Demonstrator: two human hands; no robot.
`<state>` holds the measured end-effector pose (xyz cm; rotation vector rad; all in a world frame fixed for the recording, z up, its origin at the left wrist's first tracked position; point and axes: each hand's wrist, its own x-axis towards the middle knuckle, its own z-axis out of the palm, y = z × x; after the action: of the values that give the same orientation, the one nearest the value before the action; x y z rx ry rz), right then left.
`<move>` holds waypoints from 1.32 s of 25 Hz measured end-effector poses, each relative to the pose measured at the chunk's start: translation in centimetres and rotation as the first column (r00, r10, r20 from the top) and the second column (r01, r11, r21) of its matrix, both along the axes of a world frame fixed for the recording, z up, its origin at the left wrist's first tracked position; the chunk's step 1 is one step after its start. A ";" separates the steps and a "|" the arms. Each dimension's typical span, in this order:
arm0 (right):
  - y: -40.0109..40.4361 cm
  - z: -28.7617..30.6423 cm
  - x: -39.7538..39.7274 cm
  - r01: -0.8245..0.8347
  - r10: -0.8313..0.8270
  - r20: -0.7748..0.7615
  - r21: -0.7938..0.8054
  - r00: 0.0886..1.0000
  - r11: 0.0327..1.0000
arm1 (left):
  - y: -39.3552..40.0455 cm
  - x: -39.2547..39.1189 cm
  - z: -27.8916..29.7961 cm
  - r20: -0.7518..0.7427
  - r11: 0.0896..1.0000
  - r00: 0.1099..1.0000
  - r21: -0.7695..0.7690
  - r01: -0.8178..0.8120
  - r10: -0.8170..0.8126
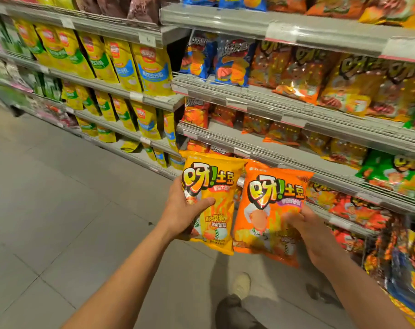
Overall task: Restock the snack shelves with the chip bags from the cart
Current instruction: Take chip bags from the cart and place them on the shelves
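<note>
We face the grey metal snack shelves (296,160) on the right. Our left hand (181,210) grips a glossy yellow chip bag (214,224), our right hand (306,231) a glossy orange chip bag (263,210). Mid-restock, we judge; next, find each matching row.

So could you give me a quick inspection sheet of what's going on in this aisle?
Surface: grey tiled floor; grey shelves partly stocked.
Job's things: yellow chip bag and orange chip bag, both held off the shelves.
Clutter: nothing seen.
Hands: left hand grips the yellow chip bag; right hand grips the orange chip bag.
Cables: nothing seen.
Surroundings: shelved snack bags; the person's shoe below.
</note>
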<state>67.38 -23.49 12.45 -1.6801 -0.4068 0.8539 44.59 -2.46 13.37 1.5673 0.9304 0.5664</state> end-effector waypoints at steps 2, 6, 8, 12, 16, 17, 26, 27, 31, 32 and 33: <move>1.9 -0.7 0.9 0.028 -0.028 -0.039 0.004 0.999 1.000 | 1.6 1.5 -0.8 0.001 1.000 1.000 -0.020 0.006 -0.006; 6.4 -2.3 4.2 0.035 -0.034 -0.069 0.017 0.997 0.999 | 5.9 5.3 -2.4 -0.027 0.999 1.000 -0.050 -0.012 0.010; 9.0 -3.2 6.3 0.029 -0.026 -0.097 0.023 0.995 0.999 | 8.3 7.5 -3.1 -0.048 0.998 0.999 -0.065 -0.018 0.015; 14.3 -4.3 10.0 0.015 -0.014 -0.173 0.006 0.985 1.000 | 12.7 10.8 -4.4 -0.065 0.997 0.997 -0.059 -0.048 0.044; 18.5 -5.7 11.7 0.016 -0.019 -0.183 -0.017 0.983 1.000 | 16.7 12.4 -5.5 -0.088 0.995 0.995 -0.088 -0.045 0.037; 19.4 -6.2 11.9 0.031 -0.037 -0.173 -0.033 0.984 0.999 | 17.8 12.8 -6.0 -0.095 0.995 0.995 -0.090 -0.035 0.026; 27.3 -11.4 9.9 0.125 -0.135 -0.088 -0.114 0.987 0.986 | 29.4 14.6 -12.9 -0.132 0.992 0.985 -0.070 0.102 -0.110; 28.1 -11.8 9.6 0.123 -0.130 -0.055 -0.128 0.990 0.984 | 30.5 14.6 -13.4 -0.132 0.991 0.983 -0.075 0.115 -0.124; 31.8 -14.5 8.8 0.188 -0.200 -0.070 -0.149 0.977 0.971 | 34.6 14.1 -15.3 -0.104 0.982 0.980 -0.102 0.161 -0.171; 32.8 -14.8 8.5 0.213 -0.225 -0.070 -0.143 0.972 0.966 | 35.4 14.0 -15.5 -0.089 0.980 0.981 -0.111 0.163 -0.173; 33.7 -15.0 8.4 0.235 -0.245 -0.060 -0.138 0.968 0.962 | 36.1 13.9 -15.9 -0.067 0.979 0.983 -0.123 0.162 -0.171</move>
<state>75.73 10.21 -2.55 -1.7680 -0.0922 0.7744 58.48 33.61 -2.58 1.5525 0.8640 0.3296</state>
